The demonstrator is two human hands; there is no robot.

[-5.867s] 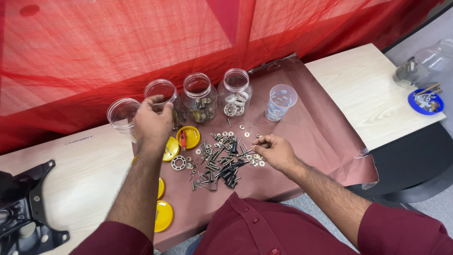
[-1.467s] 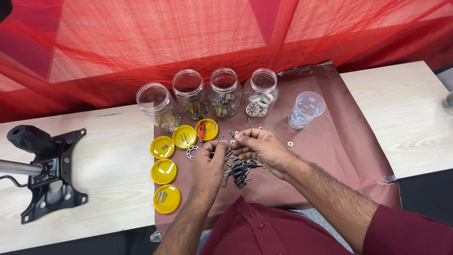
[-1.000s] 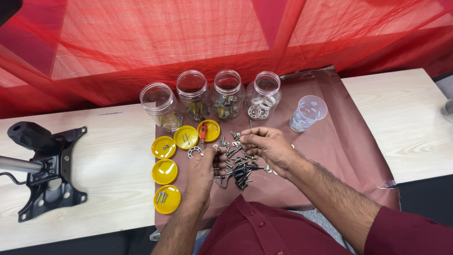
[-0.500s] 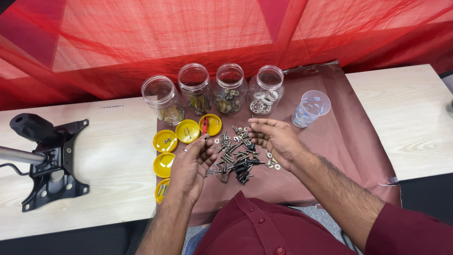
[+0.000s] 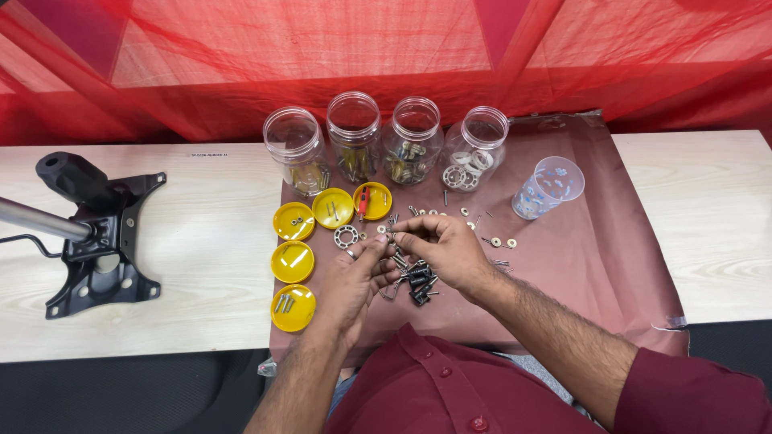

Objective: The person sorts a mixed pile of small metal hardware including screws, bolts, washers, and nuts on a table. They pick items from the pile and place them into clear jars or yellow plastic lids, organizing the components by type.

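— What was laid out, and what was it made of?

— A pale wood-grain bench [image 5: 201,241] carried a smooth, dull maroon sheet [image 5: 595,265], creased at its edges. Along the back stood 4 clear plastic jars [image 5: 354,141], round and lidless, each with some metal bits at the bottom. Beside them a clear, faintly blue plastic cup [image 5: 548,186] stood tilted. 4 glossy yellow lids [image 5: 293,261] lay upturned like shallow dishes, holding a few screws. At far left sat a black cast-metal chair bracket [image 5: 100,241] with a grey tube.

— And the hardware itself?

— A loose pile of dark screws [image 5: 416,283] and shiny washers lay at the middle of the sheet, with a ring-shaped bearing [image 5: 346,236] just beside the lids and stray washers [image 5: 502,242] off to the right.

— Where were the hands?

— Both met right over the pile. The left hand [image 5: 354,281] was palm up, fingers loosely curled, thumb and forefinger narrowed near a small screw [image 5: 391,236]. The right hand [image 5: 446,253] pinched that same small metal piece at its fingertips, fingers drawn close together.

— So where did the screw lie?

— Between the 2 hands' fingertips, lifted just above the pile, near the bearing. I couldn't tell which hand bore its weight.
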